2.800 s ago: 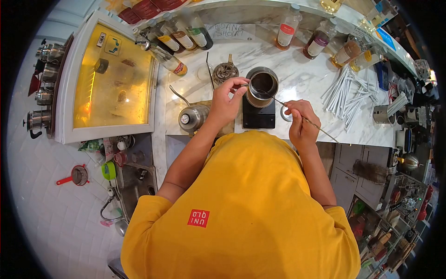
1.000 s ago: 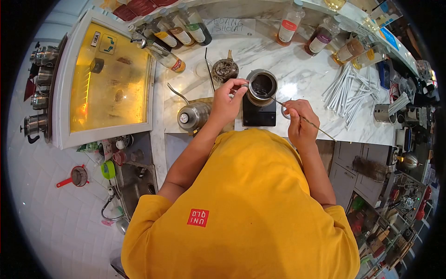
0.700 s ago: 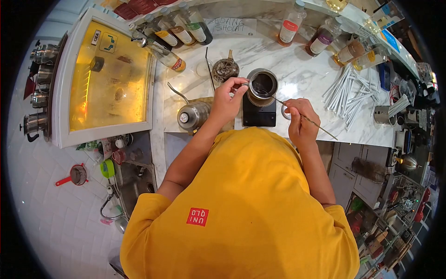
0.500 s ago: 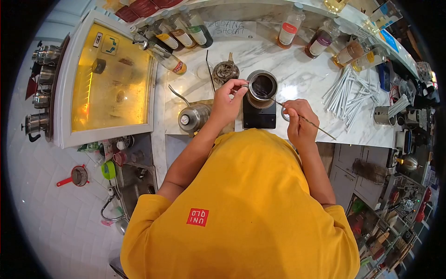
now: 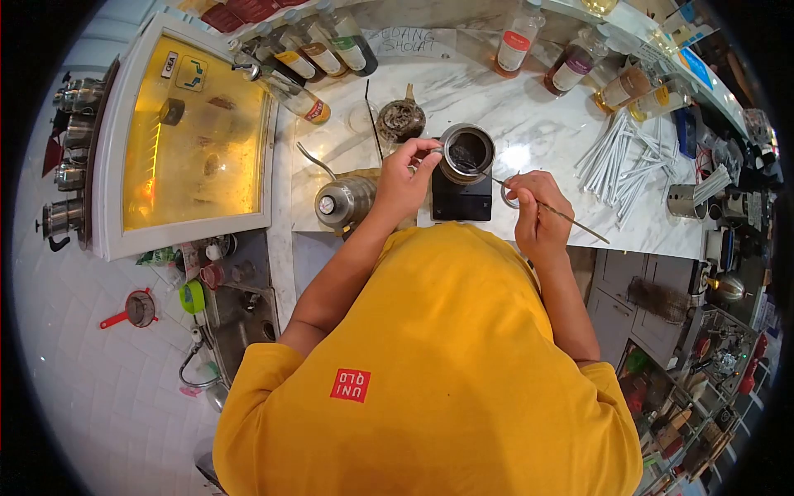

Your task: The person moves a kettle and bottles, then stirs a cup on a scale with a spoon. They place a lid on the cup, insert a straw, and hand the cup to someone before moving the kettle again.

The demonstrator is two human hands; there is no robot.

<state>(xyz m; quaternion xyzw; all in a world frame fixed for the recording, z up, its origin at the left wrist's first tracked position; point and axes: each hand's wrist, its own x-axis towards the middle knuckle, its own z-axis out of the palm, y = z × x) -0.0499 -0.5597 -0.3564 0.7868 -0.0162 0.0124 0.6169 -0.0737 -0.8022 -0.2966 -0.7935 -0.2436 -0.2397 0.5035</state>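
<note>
Barely anything has shifted since a moment ago: the right hand (image 5: 538, 213) sits a touch further right and lower in the frame, and the outer end of the thin metal stirring rod (image 5: 571, 221) has swung with it. That hand is closed on the rod, pinching it between thumb and fingertips, and the rod's other end dips into the metal cup (image 5: 467, 153) just above the frame's centre. The left hand (image 5: 405, 178) is curled against the cup, with thumb and forefinger clasping its rim on the left side. The cup stands on a black scale (image 5: 461, 202) on the marble worktop (image 5: 529, 124). A steel gooseneck kettle (image 5: 343, 201) stands just left of the left hand, and a heap of white straws (image 5: 628, 157) lies to the right.
</note>
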